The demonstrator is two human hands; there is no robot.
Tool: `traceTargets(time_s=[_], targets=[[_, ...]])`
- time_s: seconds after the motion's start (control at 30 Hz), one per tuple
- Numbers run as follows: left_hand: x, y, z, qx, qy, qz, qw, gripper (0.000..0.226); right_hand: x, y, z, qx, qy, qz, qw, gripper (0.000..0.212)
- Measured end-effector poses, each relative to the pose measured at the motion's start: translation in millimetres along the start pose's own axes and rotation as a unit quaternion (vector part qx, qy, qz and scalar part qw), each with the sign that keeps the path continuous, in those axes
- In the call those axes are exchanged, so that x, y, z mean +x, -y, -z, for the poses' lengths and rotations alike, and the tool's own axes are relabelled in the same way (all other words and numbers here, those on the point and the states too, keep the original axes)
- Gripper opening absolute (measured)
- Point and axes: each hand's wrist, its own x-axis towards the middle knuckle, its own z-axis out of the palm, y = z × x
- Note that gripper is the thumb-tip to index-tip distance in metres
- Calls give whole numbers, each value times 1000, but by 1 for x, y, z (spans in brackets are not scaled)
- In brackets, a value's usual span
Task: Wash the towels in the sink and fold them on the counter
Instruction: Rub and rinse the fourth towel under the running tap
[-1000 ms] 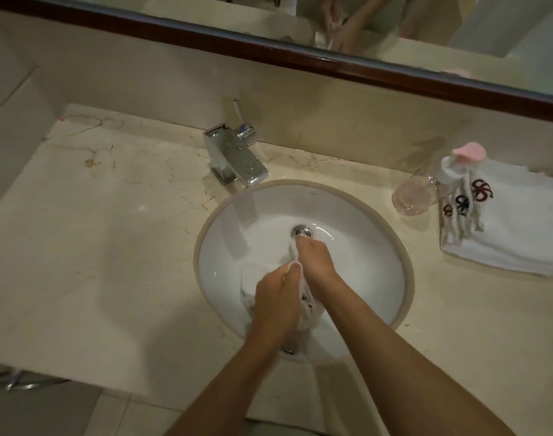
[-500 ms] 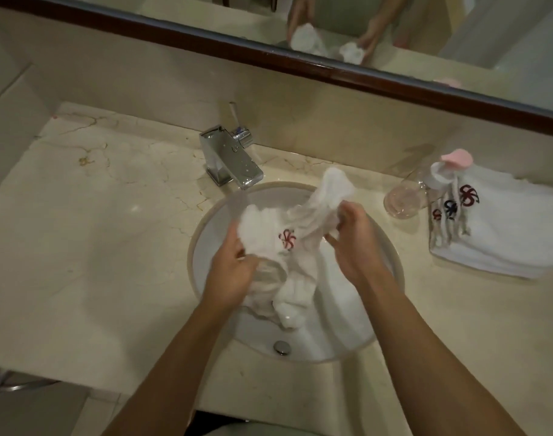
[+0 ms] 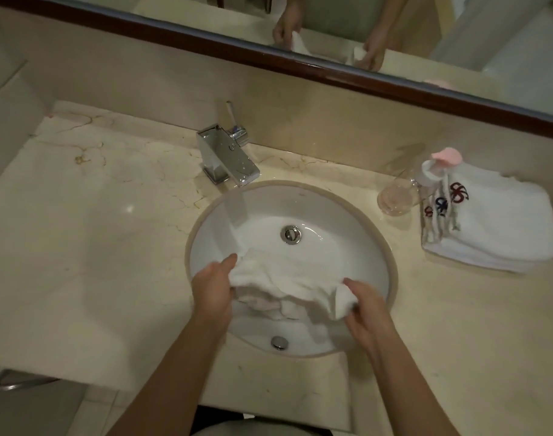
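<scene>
1. A white wet towel (image 3: 284, 278) is stretched over the near half of the round white sink (image 3: 357, 228); its lower folds hang crumpled toward the basin's near wall.
2. The left hand (image 3: 212, 287) grips the towel's left end; its fingers are curled under the cloth, thumb on top.
3. The right hand (image 3: 368, 306) grips the right end; a bunched corner sticks up between thumb and fingers.
4. The drain plug (image 3: 290, 235) lies beyond the towel, uncovered; the overflow hole (image 3: 279, 342) sits at the near wall.
5. A chrome faucet (image 3: 228, 158) stands on the marble table (image 3: 89, 234) behind the basin's left side.
6. A stack of folded towels (image 3: 495, 228) with red and blue emblems rests on the table to the right, well apart from the sink; a clear glass (image 3: 394, 198) stands just beside the stack, and a bottle with a pink cap (image 3: 446, 157) stands at its far corner.
7. The mirror (image 3: 394, 33) above reflects both hands holding cloth.
</scene>
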Motion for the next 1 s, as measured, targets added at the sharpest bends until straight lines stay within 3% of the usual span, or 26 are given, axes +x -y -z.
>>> traceTargets(time_s=[0.07, 0.1, 0.17, 0.27, 0.33, 0.43, 0.47, 0.53, 0.6, 0.67, 0.73, 0.8, 0.87, 0.9, 0.93, 1.0], targets=[[7, -11, -3, 59, 8, -49, 997, 34, -4, 23, -3, -153, 22, 98, 983, 31], [12, -18, -1, 66, 15, -22, 997, 50, -6, 33, -3, -235, 38, 127, 963, 41], [31, -22, 10, 45, 59, 63, 995, 41, -5, 45, 1, -284, 55, 125, 949, 51], [34, -26, 15, 101, 109, 123, 981, 6, 1, 47, 5, -82, 80, 15, 993, 46], [22, -27, 11, 159, 142, 156, 964, 27, 1, 42, 6, 109, 107, -33, 988, 47], [6, -23, 6, 90, 185, 240, 949, 32, -7, 32, 0, 269, 155, -35, 950, 91], [5, -21, 6, 41, 199, 261, 944, 48, -7, 28, -1, 309, 163, -42, 936, 93], [8, -20, 7, -9, 194, 265, 944, 61, -1, 21, -1, 356, 153, -76, 919, 75], [11, -24, 6, -98, 172, 294, 935, 49, 6, 13, 4, 378, 146, -138, 904, 56], [12, -20, 5, -124, 184, 290, 931, 29, 16, 0, 16, 365, 187, -206, 889, 58], [11, -13, 1, 1, 211, 244, 947, 18, 14, -5, 24, 329, 225, -292, 869, 53], [16, 1, -2, 274, 242, 211, 907, 53, 7, 2, 21, 221, 224, -313, 896, 53], [15, -2, -3, 603, 238, 72, 758, 59, 12, 24, 17, 123, 208, -241, 940, 65], [18, -7, -3, 689, 217, 6, 691, 59, 14, 36, 15, 84, 213, -205, 952, 76], [20, -14, -5, 716, 202, -24, 668, 65, 13, 50, 10, 56, 224, -180, 956, 86], [22, -26, -12, 692, 170, -43, 700, 90, 12, 67, 3, 71, 240, -144, 957, 89]])
